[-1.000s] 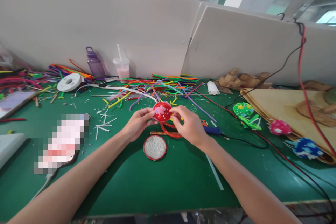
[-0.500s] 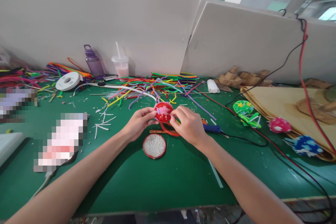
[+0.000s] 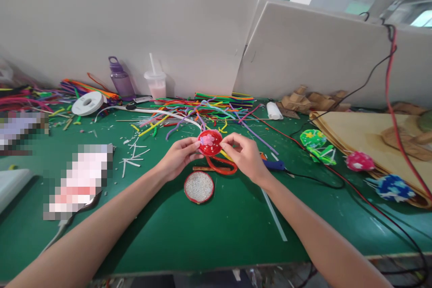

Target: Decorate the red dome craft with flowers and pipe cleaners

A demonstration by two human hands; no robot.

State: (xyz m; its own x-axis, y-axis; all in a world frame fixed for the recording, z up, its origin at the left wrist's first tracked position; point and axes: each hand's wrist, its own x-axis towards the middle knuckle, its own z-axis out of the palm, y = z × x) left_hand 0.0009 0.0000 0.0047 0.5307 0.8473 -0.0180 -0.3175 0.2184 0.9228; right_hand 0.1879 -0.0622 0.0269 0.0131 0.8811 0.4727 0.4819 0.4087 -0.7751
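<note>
A round red disc [image 3: 212, 149], fuzzy like pipe cleaner, bears a pink flower [image 3: 208, 140] and small white dots like beads. My left hand [image 3: 180, 156] pinches it at its left edge. My right hand [image 3: 245, 156] is closed, thumb and forefinger pressed together at the disc's right edge; anything between those fingertips is too small to make out. Just below stands a shallow red-rimmed dish [image 3: 199, 187] full of small white beads. Orange-handled scissors [image 3: 224, 171] lie partly hidden under the disc and my right hand.
Loose pipe cleaners [image 3: 202, 110] cover the back. A blue-handled corded tool [image 3: 274, 165] lies right of my hand. Decorated green [image 3: 313, 137], pink [image 3: 359, 160] and blue [image 3: 394, 187] pieces sit farther right. A white tape roll [image 3: 88, 103], purple bottle [image 3: 121, 81] and lidded cup [image 3: 156, 83] stand back left.
My right hand has drawn slightly right, off the face of the disc to its edge. More of the disc and the orange scissor handles shows. My left hand keeps its hold.
</note>
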